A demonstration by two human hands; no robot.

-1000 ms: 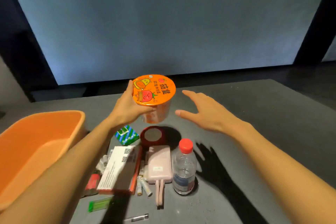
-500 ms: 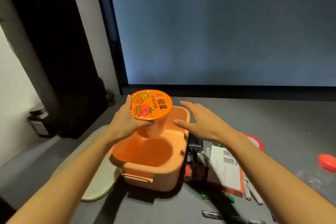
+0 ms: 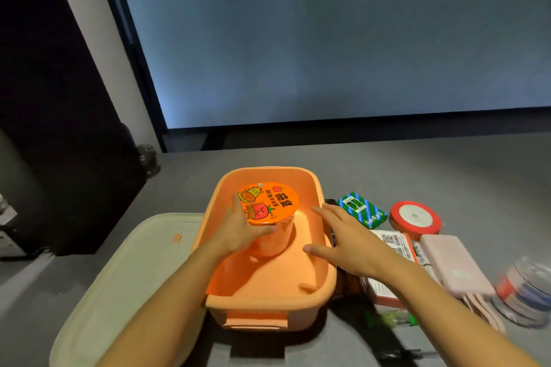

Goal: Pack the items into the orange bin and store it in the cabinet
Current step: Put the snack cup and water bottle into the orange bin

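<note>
Setting the cup down well starts with the table (image 3: 432,170), a wide grey top that carries everything. To the left lies a pale lid (image 3: 125,262), flat and partly under the bin's left side. The bin (image 3: 323,286) sits in the middle, open and, as far as can be seen, holding nothing but the cup. The noodle cup (image 3: 268,202) is upright inside the bin's far left part, its base at or just above the floor; whether it touches cannot be told. The left hand (image 3: 238,232) has its grip clamped on the cup just under the rim, thumb on the lid edge. The right hand (image 3: 348,238) hovers with its grip apart over the bin's right wall, holding nothing.

The person would do best to lower the cup straight down, keep it level, and let go only once the base sits flat; tucking it into the far left corner would probably leave room for the rest. Right of the bin wait a green box (image 3: 362,209), a red tape roll (image 3: 415,219), a pink power bank (image 3: 456,265) and a blurred bottle (image 3: 524,292).
</note>
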